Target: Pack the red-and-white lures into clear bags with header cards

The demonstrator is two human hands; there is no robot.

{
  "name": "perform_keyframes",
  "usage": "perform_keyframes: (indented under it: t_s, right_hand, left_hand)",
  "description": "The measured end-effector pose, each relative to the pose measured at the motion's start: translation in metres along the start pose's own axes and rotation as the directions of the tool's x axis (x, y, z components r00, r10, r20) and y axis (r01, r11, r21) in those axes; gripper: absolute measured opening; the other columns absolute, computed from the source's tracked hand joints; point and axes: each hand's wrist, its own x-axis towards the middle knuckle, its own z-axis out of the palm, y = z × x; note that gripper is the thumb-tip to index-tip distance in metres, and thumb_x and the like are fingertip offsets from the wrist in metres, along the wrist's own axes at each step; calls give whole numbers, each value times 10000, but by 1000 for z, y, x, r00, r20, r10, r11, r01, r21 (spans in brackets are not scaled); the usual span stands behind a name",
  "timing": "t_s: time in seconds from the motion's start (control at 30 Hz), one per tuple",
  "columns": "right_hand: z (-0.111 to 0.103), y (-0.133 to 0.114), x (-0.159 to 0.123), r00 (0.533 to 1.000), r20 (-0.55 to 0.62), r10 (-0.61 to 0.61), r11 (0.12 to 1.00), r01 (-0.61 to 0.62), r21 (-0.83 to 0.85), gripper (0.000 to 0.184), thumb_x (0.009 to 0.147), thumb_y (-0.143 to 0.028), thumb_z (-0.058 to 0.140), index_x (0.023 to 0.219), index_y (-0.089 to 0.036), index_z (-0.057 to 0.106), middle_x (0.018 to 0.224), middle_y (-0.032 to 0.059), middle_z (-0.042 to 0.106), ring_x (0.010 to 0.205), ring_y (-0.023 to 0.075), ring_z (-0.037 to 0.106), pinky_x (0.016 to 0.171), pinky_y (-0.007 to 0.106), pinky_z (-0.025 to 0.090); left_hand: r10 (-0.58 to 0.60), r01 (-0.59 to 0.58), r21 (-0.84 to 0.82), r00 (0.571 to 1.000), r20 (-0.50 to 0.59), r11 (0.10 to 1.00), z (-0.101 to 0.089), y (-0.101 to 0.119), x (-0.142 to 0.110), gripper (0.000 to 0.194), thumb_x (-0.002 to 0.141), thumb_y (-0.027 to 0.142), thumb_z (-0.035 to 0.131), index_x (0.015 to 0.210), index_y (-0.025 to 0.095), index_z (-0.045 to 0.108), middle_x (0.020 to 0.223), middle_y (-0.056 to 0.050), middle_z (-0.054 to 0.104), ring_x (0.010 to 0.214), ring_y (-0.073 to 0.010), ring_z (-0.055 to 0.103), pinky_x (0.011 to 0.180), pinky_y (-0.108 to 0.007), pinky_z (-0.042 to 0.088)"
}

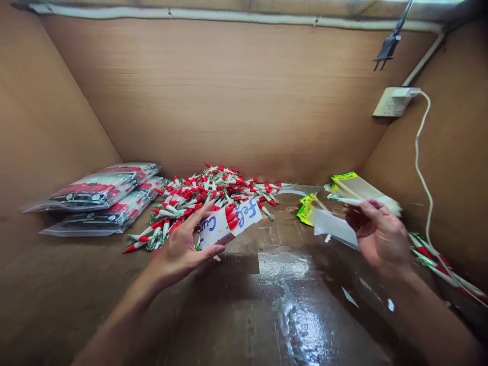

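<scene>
My left hand [185, 249] grips a small white paper box [218, 231] with blue lettering and coloured dots, thumb below and fingers behind. The box is tilted with its flap raised, and red tips of lures [231, 217] show in its opening. Between thumb and fingertips, my right hand [379, 231] pinches a squid jig [345, 200], its hooked end pointing left; the other end is hidden by the fingers. Just behind the box spreads a pile of red and white squid jigs [213, 188] with greenish hooks. Yellow-topped clear bags [335, 223] lie below the right hand.
Packed plastic bags [95, 195] are stacked at the left. More yellow-headed bags [358, 185] lie at the back right. Several jigs [438, 259] rest by the right wall under a white cable [417, 147]. A black plug [387, 51] hangs near a socket [394, 103]. Cardboard walls enclose the table.
</scene>
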Motion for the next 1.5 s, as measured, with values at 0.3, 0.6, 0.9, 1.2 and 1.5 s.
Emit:
perform_keyframes:
  t_s: [0.3,0.6,0.9,1.2,1.5]
  right_hand:
    - [-58,29,52,933,-131,335,936,-345,-67,106,776,-260,718,859,-216,669,796,-6,744,615,120,667,538,223,565]
    - [-30,31,29,975,67,213,975,-208,-75,360,693,-320,886,988,-184,731,895,24,758,730,96,699,613,140,572]
    - [-23,34,22,977,155,150,979,-124,-163,412,691,-323,882,1061,-196,752,991,45,773,751,94,693,683,180,572]
    - [-20,31,22,989,124,83,975,-55,-215,353,710,-431,853,949,-187,763,881,63,780,687,130,690,572,197,530]
    - [-16,35,15,987,153,42,959,3,-284,340,771,-504,787,887,-186,756,859,68,767,653,123,634,519,191,433]
  left_hand:
    - [114,-115,1,988,100,993,22,-2,-5,926,794,457,771,1554,297,267,1440,-121,550,1288,-346,552,1056,-525,464]
    - [194,-184,-64,953,233,981,47,1,-12,962,772,381,791,1560,339,242,1510,-109,479,1280,-349,546,1043,-547,454]
    - [278,-251,-119,891,360,961,80,10,-28,1003,759,369,799,1565,366,204,1516,-91,471,1327,-331,504,1092,-517,416]
    - [282,-261,-107,884,374,959,81,11,-28,954,769,368,773,1553,387,230,1510,-62,478,1318,-334,506,1095,-487,416]
    - [289,-273,-97,873,393,957,83,17,-30,965,767,354,776,1551,405,216,1480,-54,498,1300,-313,518,1073,-467,433]
